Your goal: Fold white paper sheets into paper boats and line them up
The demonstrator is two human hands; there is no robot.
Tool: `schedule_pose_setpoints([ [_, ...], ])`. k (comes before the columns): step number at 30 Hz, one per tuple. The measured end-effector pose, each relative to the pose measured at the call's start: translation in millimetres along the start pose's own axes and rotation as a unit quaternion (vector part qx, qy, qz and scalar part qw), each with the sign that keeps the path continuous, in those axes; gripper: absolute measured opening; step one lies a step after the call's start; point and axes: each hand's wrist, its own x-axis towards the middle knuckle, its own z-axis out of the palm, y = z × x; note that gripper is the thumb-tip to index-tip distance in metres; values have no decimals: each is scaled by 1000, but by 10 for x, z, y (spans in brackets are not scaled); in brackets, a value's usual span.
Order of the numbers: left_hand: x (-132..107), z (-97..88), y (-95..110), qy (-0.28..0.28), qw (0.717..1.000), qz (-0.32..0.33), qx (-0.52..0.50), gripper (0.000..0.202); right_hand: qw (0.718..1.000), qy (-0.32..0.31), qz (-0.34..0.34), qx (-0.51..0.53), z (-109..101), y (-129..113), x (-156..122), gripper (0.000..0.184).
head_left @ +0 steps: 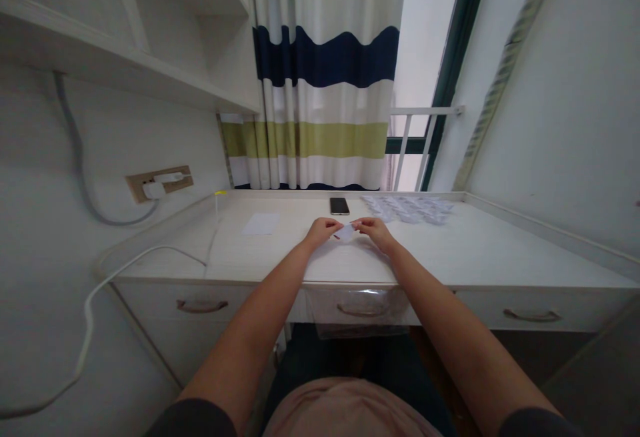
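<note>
A small white piece of paper is held between my two hands, just above the front middle of the white desk. My left hand pinches its left side, and my right hand pinches its upper right edge. The paper looks folded, but its exact shape is too small to tell. A black phone lies on the desk beyond my hands. Off to the left rests a flat stack or sheet of white paper. Several small white folded paper pieces lie in rows at the back right.
The white desk has drawers along its front, and clear plastic hangs over the middle one. A white cable runs across the left side. A wall socket holds plugs. A striped curtain hangs behind.
</note>
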Motion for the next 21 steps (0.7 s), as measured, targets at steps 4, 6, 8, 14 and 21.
schedule_pose_setpoints([
  [4, -12, 22, 37, 1, 1000, 11, -3, 20, 998, -15, 47, 34, 19, 1, -20, 22],
  [6, -17, 38, 44, -6, 1000, 15, -2, 20, 997, -17, 63, 30, 25, 11, -19, 21],
  [8, -20, 53, 45, -12, 1000, 13, -5, 19, 998, -12, 60, 20, 22, 23, -13, 19],
  [14, -13, 61, 18, -68, 995, -17, -71, 21, 1000, 25, 9, 14, -12, 34, 15, 17],
  [21, -3, 66, -14, -99, 987, -50, -114, 23, 998, 4, 55, 22, 4, 13, -20, 21],
])
